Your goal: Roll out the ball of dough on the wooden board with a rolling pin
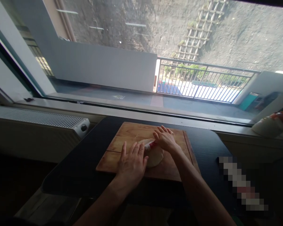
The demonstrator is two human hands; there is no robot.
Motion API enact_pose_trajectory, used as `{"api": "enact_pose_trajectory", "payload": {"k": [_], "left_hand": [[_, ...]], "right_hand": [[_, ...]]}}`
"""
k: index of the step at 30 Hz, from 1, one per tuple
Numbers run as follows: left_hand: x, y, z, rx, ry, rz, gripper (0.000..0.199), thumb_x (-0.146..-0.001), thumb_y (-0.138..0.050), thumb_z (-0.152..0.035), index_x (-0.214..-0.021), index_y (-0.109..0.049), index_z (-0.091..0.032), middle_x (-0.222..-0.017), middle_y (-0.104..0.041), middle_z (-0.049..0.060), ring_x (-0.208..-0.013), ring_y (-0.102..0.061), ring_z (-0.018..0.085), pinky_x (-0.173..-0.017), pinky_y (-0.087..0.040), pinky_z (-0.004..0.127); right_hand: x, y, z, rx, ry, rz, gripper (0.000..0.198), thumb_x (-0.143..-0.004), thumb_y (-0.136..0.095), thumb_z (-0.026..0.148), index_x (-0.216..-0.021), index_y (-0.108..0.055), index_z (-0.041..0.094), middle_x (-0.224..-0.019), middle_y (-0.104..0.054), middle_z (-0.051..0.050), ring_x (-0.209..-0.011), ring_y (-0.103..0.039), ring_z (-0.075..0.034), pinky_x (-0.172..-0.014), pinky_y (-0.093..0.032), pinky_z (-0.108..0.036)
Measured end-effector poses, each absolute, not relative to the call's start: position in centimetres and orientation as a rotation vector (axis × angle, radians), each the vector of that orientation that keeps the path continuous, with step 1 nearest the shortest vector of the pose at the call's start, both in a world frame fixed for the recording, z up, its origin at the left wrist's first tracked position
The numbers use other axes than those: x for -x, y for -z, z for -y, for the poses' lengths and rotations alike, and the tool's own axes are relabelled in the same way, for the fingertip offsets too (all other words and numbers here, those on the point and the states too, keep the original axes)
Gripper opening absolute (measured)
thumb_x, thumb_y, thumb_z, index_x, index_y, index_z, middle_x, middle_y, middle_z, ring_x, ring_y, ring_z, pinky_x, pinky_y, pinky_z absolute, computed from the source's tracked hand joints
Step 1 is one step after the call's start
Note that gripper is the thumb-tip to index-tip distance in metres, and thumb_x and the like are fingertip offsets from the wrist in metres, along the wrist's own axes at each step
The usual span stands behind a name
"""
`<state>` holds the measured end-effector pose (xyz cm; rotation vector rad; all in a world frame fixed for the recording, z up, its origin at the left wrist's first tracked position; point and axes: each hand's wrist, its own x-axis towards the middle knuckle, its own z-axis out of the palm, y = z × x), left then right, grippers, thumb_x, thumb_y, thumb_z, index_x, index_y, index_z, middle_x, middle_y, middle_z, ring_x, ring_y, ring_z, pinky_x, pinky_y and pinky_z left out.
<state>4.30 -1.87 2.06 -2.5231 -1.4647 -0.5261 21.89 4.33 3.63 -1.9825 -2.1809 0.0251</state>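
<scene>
A flat, round piece of pale dough (155, 158) lies on the wooden board (122, 138). Across it, at a slant, rests a white and red cylinder (151, 145), its two ends covered by my hands. My left hand (132, 161) is palm down with fingers stretched and spread, over the cylinder's near left end and the dough's left edge. At the far right end, my right hand (164, 138) lies flat on the cylinder, fingers extended and not wrapped around it. The parts under both palms are hidden.
The board sits on a dark table (80, 163) against the window sill (141, 111). A white radiator (49, 125) stands to the left. On the table's right side is a blurred-out long object (241, 185). A pale bag-like item (271, 125) sits at the sill's right end.
</scene>
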Motion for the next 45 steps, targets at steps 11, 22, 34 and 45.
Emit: {"api": "enact_pose_trajectory", "payload": {"k": [11,22,34,45], "left_hand": [[-3.6,-2.9,0.0,2.536,0.526,1.500,0.044,-0.093,-0.031,-0.032,-0.129,-0.047,-0.011,-0.130,-0.053,0.013,-0.126,-0.042,0.026,-0.109,-0.013,0.054],[-4.6,-2.1,1.0,2.562,0.552,1.472,0.043,-0.091,-0.036,-0.031,-0.130,-0.046,-0.015,-0.128,-0.055,0.011,-0.118,-0.048,0.025,-0.110,-0.014,0.053],[-5.8,-2.4,-2.9,2.574,0.622,1.397,0.043,-0.093,-0.031,-0.032,-0.128,-0.049,-0.014,-0.134,-0.049,0.010,-0.131,-0.034,0.026,-0.110,-0.011,0.053],[-4.5,-1.9,1.6,2.583,0.529,1.430,0.045,-0.092,-0.034,-0.030,-0.132,-0.043,-0.012,-0.133,-0.051,0.012,-0.124,-0.043,0.026,-0.110,-0.007,0.058]], "right_hand": [[-21.6,-1.9,3.6,1.925,0.110,2.092,0.046,-0.096,-0.024,0.037,-0.134,-0.042,0.018,-0.142,-0.039,-0.009,-0.133,-0.029,-0.021,-0.107,-0.022,-0.041],[-23.1,-4.1,-6.4,1.929,-0.013,2.205,0.045,-0.097,-0.021,0.040,-0.120,-0.055,0.022,-0.139,-0.044,-0.005,-0.134,-0.027,-0.021,-0.107,-0.022,-0.041],[-21.9,0.2,9.5,1.885,0.187,2.041,0.051,-0.095,-0.029,0.035,-0.141,-0.029,0.013,-0.146,-0.032,-0.009,-0.136,-0.022,-0.020,-0.109,-0.021,-0.037],[-23.5,-4.9,-6.0,1.949,-0.065,2.155,0.040,-0.097,-0.024,0.038,-0.109,-0.060,0.026,-0.124,-0.057,-0.001,-0.128,-0.036,-0.018,-0.103,-0.025,-0.037]]}}
